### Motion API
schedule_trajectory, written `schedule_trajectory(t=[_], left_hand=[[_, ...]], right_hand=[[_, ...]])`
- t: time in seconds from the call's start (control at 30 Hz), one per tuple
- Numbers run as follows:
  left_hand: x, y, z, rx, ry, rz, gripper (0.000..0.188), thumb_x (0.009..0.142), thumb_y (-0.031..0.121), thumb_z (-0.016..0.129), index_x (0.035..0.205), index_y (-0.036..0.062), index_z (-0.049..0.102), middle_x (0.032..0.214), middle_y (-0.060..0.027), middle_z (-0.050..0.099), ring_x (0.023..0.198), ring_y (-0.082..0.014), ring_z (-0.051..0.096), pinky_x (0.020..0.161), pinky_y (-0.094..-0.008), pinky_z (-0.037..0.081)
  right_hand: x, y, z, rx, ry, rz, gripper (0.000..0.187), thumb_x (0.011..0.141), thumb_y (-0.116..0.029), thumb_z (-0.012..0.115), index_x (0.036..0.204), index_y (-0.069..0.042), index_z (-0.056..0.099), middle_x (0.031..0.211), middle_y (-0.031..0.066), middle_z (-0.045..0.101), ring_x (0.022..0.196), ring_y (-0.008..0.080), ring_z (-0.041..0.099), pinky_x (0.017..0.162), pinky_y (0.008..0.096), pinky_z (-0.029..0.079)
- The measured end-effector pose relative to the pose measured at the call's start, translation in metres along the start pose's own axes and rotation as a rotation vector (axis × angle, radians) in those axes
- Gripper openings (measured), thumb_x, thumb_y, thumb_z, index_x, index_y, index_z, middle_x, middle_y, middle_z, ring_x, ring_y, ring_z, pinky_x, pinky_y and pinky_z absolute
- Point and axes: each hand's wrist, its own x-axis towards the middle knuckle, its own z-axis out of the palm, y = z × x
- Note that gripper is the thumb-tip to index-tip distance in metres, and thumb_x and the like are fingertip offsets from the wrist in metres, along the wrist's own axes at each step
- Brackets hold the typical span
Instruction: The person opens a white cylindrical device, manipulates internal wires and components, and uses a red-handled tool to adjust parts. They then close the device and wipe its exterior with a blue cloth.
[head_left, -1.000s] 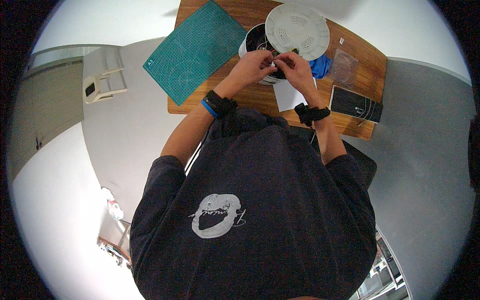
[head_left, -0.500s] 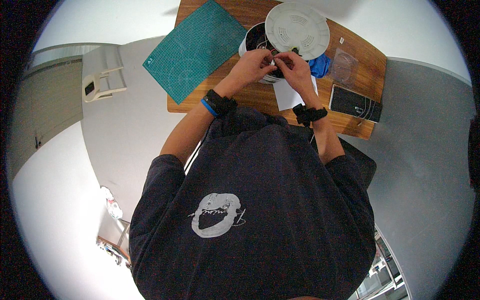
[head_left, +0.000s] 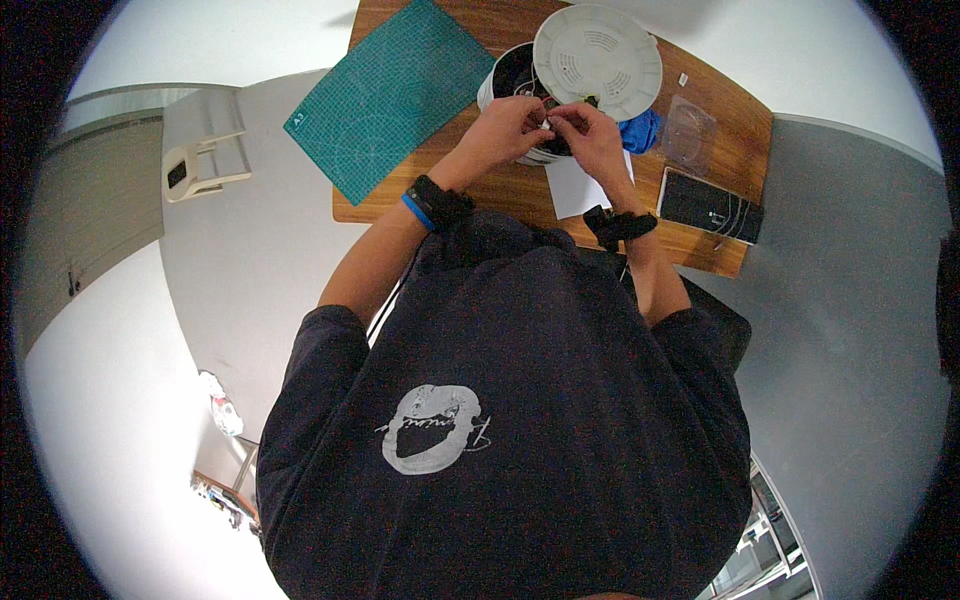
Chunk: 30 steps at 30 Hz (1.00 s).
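Note:
My left hand (head_left: 510, 128) and my right hand (head_left: 590, 135) meet over the near side of a round white housing (head_left: 487, 97). Fingertips of both are pinched together around a small white piece (head_left: 546, 124), too small to name for sure. Thin wires (head_left: 533, 88) show inside the dark interior of the housing, beyond my left fingers. A round white vented lid (head_left: 603, 68) leans over the right side of the housing, just past my right hand. My fingers hide much of the housing's inside.
The wooden table (head_left: 465, 190) carries a green cutting mat (head_left: 385, 105) at left. To the right are a white sheet (head_left: 570, 192), a blue cloth-like bundle (head_left: 640, 132), a clear plastic tray (head_left: 690, 135), a dark flat device with cables (head_left: 700, 203) and a small white block (head_left: 683, 80).
The lid appears shifted very slightly to the right against the housing. Both hands stay pinched at nearly the same place.

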Motion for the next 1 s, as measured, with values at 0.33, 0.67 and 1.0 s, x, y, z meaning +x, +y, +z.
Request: schedule_trajectory(t=[0.33,0.67,1.0], left_hand=[[0.002,-0.006,0.006,0.042,-0.008,0.046,0.03,0.087,0.028,0.082,0.1,0.0035,0.07,0.089,-0.0141,0.071,0.08,-0.0314,0.071,0.071,-0.0416,0.056],[0.001,-0.003,0.01,-0.056,-0.044,-0.02,0.032,0.085,0.026,0.086,0.099,0.0021,0.069,0.089,-0.0147,0.072,0.081,-0.0304,0.072,0.071,-0.0413,0.056],[0.001,-0.005,0.017,-0.111,-0.018,-0.019,0.037,0.08,0.029,0.087,0.099,0.0011,0.071,0.088,-0.0172,0.073,0.082,-0.0357,0.072,0.073,-0.043,0.058]], right_hand=[[0.006,0.0,-0.011,-0.151,-0.064,-0.06,0.018,0.094,-0.019,0.073,0.108,-0.009,0.077,0.1,0.0133,0.078,0.091,0.0291,0.075,0.08,0.0386,0.058],[0.009,-0.005,-0.024,-0.165,-0.222,-0.01,0.02,0.095,-0.021,0.073,0.11,-0.007,0.078,0.098,0.0111,0.078,0.089,0.0227,0.074,0.08,0.0355,0.057],[0.014,-0.003,-0.028,-0.197,-0.306,0.035,0.021,0.095,-0.015,0.075,0.111,-0.002,0.076,0.098,0.0068,0.078,0.09,0.0123,0.072,0.081,0.0294,0.057]])
